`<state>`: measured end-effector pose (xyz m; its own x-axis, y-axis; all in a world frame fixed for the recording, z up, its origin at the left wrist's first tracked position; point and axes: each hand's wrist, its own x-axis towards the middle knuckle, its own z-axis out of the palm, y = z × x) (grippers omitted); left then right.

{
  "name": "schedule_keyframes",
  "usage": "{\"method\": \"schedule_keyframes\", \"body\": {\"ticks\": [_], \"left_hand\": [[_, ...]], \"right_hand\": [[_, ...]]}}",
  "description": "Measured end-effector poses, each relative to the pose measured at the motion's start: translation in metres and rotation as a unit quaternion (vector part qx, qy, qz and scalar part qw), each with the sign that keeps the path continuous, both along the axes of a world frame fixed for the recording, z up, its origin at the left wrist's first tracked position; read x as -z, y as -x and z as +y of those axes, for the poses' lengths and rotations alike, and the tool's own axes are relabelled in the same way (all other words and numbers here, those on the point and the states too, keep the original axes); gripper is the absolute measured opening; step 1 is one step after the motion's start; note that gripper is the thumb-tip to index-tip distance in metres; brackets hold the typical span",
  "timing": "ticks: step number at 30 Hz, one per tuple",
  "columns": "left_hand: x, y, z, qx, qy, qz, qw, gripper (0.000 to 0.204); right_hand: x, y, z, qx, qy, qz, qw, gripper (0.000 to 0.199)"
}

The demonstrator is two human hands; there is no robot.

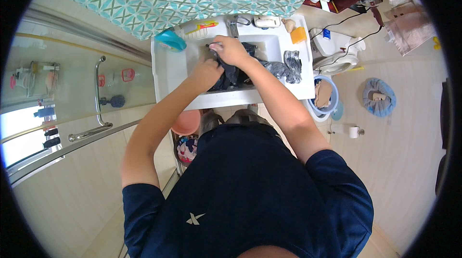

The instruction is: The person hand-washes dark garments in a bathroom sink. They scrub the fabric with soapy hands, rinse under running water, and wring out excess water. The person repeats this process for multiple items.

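Dark wet cloth garment [230,76] is lying in the white rectangular sink basin [168,68]. Left hand [206,71] and right hand [230,50] are both gripping it closed, bunching fabric. More dark cloth [288,65] is draping over the rim; washing looks midway, rinsing undone.
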<state>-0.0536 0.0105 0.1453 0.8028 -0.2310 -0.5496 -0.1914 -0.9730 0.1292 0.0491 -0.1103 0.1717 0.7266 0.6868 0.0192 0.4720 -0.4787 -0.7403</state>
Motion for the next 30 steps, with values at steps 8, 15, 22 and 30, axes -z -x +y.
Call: {"method": "schedule_keyframes", "body": {"ticks": [8,15,22,30], "left_hand": [[0.009,0.005,-0.009,-0.498,0.714,-0.064,0.489,0.044],[0.023,0.002,-0.025,-0.49,0.767,-0.048,0.412,0.023],[0.026,-0.023,-0.051,-0.603,0.633,-0.275,0.399,0.037],[-0.008,-0.043,-0.053,-0.582,0.695,-0.238,0.349,0.036]], "right_hand": [[0.016,-0.004,-0.037,0.016,-0.297,0.397,0.868,0.014],[0.004,0.017,-0.038,0.194,-0.229,0.018,0.954,0.014],[-0.005,0.057,-0.023,0.174,-0.101,0.126,0.971,0.033],[-0.009,0.027,-0.01,0.097,-0.145,0.131,0.976,0.034]]}}
